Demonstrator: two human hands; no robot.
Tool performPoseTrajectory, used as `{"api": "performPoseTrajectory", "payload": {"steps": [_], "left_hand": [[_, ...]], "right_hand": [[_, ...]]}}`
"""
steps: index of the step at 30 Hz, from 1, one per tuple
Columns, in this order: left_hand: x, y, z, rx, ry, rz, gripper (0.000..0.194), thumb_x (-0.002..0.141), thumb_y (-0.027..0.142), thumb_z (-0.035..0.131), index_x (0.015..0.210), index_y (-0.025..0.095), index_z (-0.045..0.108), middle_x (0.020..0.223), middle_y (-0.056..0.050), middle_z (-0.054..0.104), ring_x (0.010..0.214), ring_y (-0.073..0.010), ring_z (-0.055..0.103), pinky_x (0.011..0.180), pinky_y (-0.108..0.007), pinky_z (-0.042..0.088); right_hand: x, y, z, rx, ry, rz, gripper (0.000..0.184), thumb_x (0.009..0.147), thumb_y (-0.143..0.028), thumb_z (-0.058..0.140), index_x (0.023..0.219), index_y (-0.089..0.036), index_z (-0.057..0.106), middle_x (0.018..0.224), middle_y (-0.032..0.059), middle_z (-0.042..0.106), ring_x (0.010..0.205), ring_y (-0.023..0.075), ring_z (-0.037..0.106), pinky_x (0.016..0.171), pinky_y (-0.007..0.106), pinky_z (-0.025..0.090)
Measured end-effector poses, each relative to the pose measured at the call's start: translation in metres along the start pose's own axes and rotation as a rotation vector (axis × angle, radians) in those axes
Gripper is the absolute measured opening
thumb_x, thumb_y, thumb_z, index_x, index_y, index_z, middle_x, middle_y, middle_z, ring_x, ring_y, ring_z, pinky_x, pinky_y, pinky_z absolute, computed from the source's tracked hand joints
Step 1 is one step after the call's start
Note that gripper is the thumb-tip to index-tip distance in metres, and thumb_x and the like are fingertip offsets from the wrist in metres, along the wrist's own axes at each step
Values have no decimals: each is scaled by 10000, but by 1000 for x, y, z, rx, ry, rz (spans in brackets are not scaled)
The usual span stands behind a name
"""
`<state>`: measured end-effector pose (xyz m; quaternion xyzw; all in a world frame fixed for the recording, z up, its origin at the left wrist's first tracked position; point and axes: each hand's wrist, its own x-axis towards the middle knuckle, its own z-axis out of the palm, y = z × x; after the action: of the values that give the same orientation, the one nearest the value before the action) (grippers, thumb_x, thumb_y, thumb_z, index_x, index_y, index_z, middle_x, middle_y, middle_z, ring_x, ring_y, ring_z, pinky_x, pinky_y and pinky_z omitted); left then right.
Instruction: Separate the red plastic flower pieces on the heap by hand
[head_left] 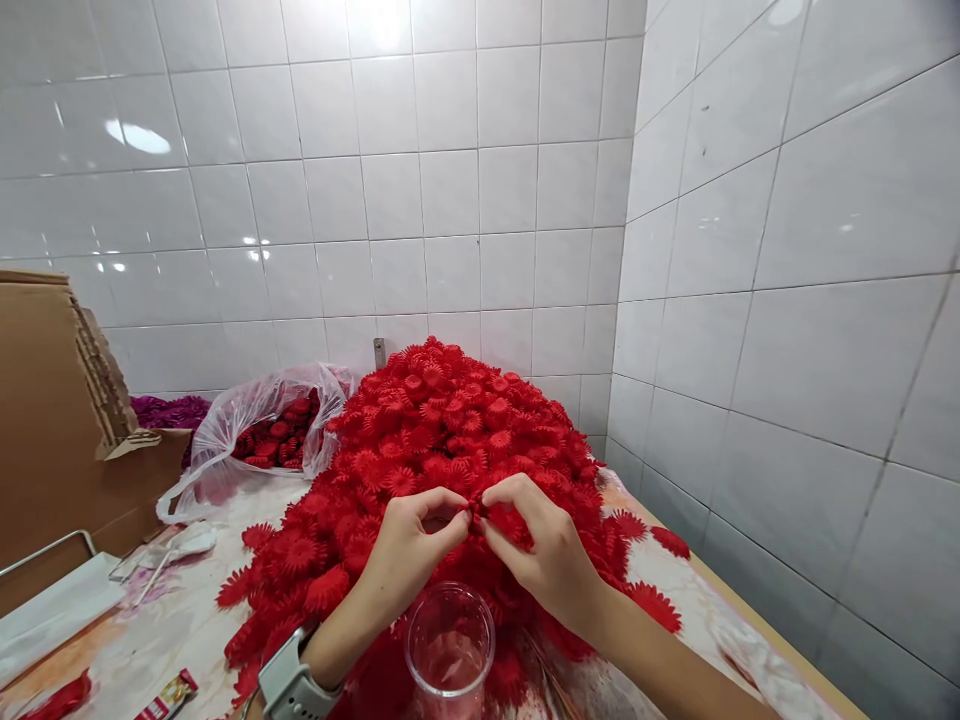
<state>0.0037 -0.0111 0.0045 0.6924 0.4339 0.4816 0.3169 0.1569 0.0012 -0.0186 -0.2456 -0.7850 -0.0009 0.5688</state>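
Note:
My left hand [420, 535] and my right hand [536, 545] meet in front of a big heap of red fabric flowers [450, 420]. Thumb and forefinger of each hand pinch a small red flower piece [475, 508] between them. Its exact shape is partly covered by the fingertips. Just below the hands stands a clear plastic cup [450, 640], its open rim facing up. Red petals show through its wall. A smartwatch with a pale strap [289, 680] sits on my left wrist.
At the left are a cardboard box [45, 400] and a clear plastic bag [217, 450] holding darker red flowers. Purple pieces [169, 411] lie behind. A small wrapper [169, 695] rests on the stained table cover [150, 640]. Tiled walls [750, 350] bound the back and right.

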Motion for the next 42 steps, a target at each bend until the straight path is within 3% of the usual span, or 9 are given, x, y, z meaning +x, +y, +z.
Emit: {"api": "performPoseTrajectory", "payload": {"steps": [4,11,17,20,25,31,35,39,42], "left_hand": [[-1,0,0,-30,-17,-21,139,673,245,569,697,152,669,704,-29,683,694,-178,607,659,-237,455],[4,2,-2,168,101,-23,145,662,250,550,613,148,641,581,-2,640,559,-150,555,537,-221,392],[15,-7,-17,423,304,9,154,654,245,531,613,162,653,589,-26,668,573,-178,587,582,-251,400],[21,-12,-29,432,375,-4,159,653,277,548,599,164,646,599,-26,675,592,-188,602,599,-259,413],[21,-13,-26,226,234,55,191,684,308,561,695,151,669,678,-22,697,649,-184,619,601,-242,446],[9,-11,-7,1,28,0,145,669,268,610,699,154,695,714,-24,707,680,-175,618,642,-240,462],[4,-9,-2,-146,-106,-70,147,654,265,645,733,152,698,735,-29,707,703,-171,617,663,-240,465],[2,-7,0,-153,-114,-75,134,640,239,665,731,149,704,747,-32,706,724,-171,611,695,-245,458],[3,-7,1,-188,-115,-108,130,644,241,662,727,152,709,724,-27,703,704,-165,607,685,-246,454]], "right_hand": [[0,-3,-1,69,-17,62,151,744,-89,508,829,-213,515,754,15,593,694,149,586,633,256,489],[6,-6,-7,310,79,463,136,732,-175,569,754,-223,444,691,-18,599,681,145,602,639,260,482],[8,-13,-11,341,-55,386,136,733,-144,547,764,-220,438,687,-25,595,677,135,614,646,249,485],[8,-9,-12,211,-97,299,140,747,-126,524,789,-219,429,707,-14,595,678,136,613,637,248,487],[4,7,-6,-179,-71,95,147,743,-97,535,770,-210,445,693,11,550,653,171,542,608,303,478],[1,2,2,-82,-27,-161,175,817,-36,410,850,-203,450,771,41,553,762,173,525,673,293,478],[-2,2,4,-37,-13,-101,156,816,-53,430,829,-206,455,756,30,545,718,157,532,631,271,475],[-4,4,1,35,-3,7,153,813,-72,424,757,-210,459,708,12,550,643,133,538,594,252,462],[-3,0,-3,180,-34,200,144,799,-87,438,729,-211,458,729,7,586,656,127,564,615,248,462]]}}
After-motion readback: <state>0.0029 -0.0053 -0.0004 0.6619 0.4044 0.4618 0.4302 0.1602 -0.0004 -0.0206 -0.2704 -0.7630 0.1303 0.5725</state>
